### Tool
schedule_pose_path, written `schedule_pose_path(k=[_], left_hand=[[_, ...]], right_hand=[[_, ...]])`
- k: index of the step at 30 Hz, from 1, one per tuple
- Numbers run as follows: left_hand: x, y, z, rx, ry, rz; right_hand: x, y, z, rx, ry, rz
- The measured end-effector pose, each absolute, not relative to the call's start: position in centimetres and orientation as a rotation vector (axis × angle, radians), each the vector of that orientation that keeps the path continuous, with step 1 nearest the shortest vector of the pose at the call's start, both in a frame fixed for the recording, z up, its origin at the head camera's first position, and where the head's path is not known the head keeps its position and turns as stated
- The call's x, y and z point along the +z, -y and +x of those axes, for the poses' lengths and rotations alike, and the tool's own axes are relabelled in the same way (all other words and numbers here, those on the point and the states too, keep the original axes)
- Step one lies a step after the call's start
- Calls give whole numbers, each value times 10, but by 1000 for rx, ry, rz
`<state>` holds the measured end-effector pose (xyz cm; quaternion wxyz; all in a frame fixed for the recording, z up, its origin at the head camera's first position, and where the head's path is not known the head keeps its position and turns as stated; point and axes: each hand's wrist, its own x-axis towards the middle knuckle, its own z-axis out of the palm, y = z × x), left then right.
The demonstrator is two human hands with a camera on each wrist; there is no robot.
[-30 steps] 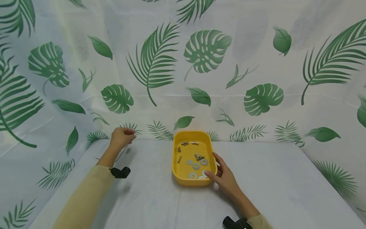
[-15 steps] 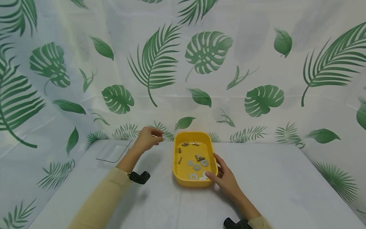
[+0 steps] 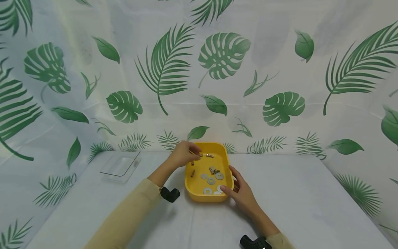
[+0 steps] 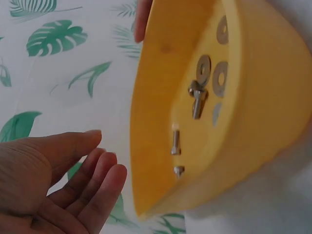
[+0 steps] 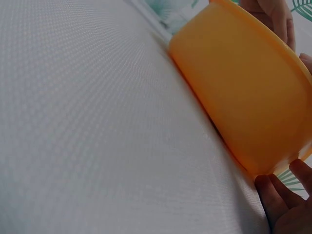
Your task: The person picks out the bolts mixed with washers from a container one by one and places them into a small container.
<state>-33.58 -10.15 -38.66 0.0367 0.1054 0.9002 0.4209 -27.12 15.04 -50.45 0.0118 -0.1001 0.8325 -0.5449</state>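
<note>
Nearest: a right sleeve (image 3: pixel 281 241), pale yellow, with a black wrist device (image 3: pixel 256 242) at its cuff. A matching left sleeve (image 3: pixel 127 214), reaching in from the lower left, with a second black device (image 3: pixel 170 194) at the wrist.

Right hand (image 3: pixel 244 194): at the near right corner of the tray; thumb over the rim, fingers bent against the outer side wall, gripping it.

Yellow tray (image 3: pixel 200 197): one, deep-walled with rounded corners, upright on the white tabletop (image 3: pixel 311 200), near the middle of the head view. Contents, near end: flat washers (image 3: pixel 211 181), several, grey and pale, lying loose, some beneath the right thumb. Middle: a small cluster of metal screws (image 3: pixel 214 170), close beside a washer. Further in: single screws along the left side and at the far end, one partly covered by fingertips.

Left hand (image 3: pixel 183 154): at the far left rim, fingertips over the tray in the head view. Thumb and fingers loosely bent and apart, nothing between them in the left wrist view; contact with a screw cannot be told.

Clear box (image 3: pixel 120 178): transparent, rectangular, on the tabletop at far left, well apart from the tray.

Farthest: a white backdrop (image 3: pixel 236 103), printed with green leaves, behind the table.
</note>
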Motion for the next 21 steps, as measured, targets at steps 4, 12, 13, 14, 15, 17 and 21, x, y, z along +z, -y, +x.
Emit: schedule_pose_path(k=[4,12,13,14,15,17,21], left_hand=[[-392,88,-340,1290,-2727,372],[-406,63,-345,1381,-2646,397],[-408,61,-345,1381,-2644,403],[-409,59,-344,1381,-2639,405],[-410,57,-344,1370,-2642,407],[-414,53,-343,1350,-2638,409],[-419,47,-343,1340,-2582,392]], right_hand=[[-504,-151,-272,-1693,-2589,-303],[-502,-151,-271,-1694,-2588,-298],[-502,-151,-270,-1695,-2588,-299],[-502,-151,-270,-1698,-2587,-301],[-502,-151,-270,-1701,-2585,-307],[-502,-151,-270,-1714,-2578,-316],[-501,-153,-269,-1733,-2567,-330]])
